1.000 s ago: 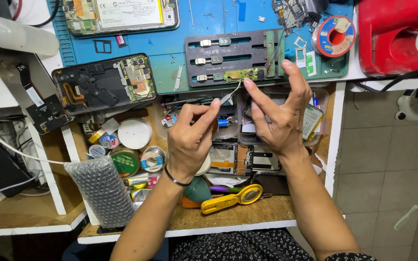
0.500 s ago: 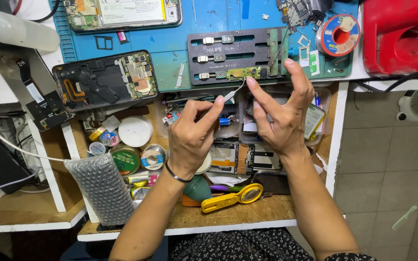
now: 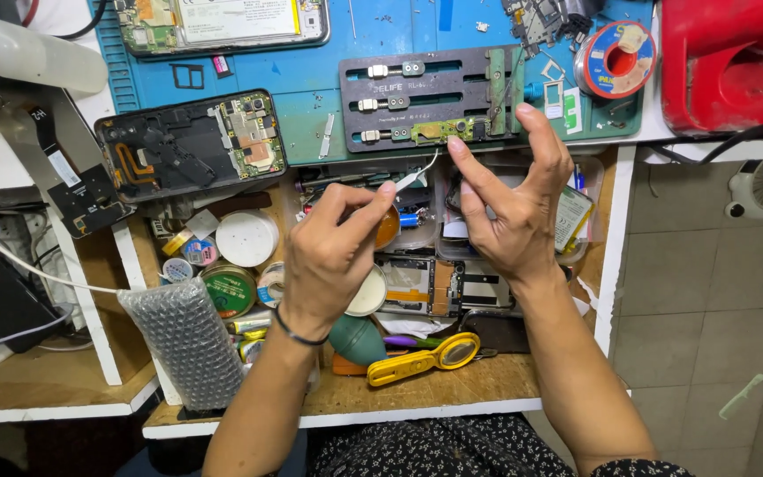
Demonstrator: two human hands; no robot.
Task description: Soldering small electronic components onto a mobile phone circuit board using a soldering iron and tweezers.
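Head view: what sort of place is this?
Most likely a phone repair bench: an opened phone with its board bared lies on a blue work mat, beside a black board-holding jig and a solder spool.
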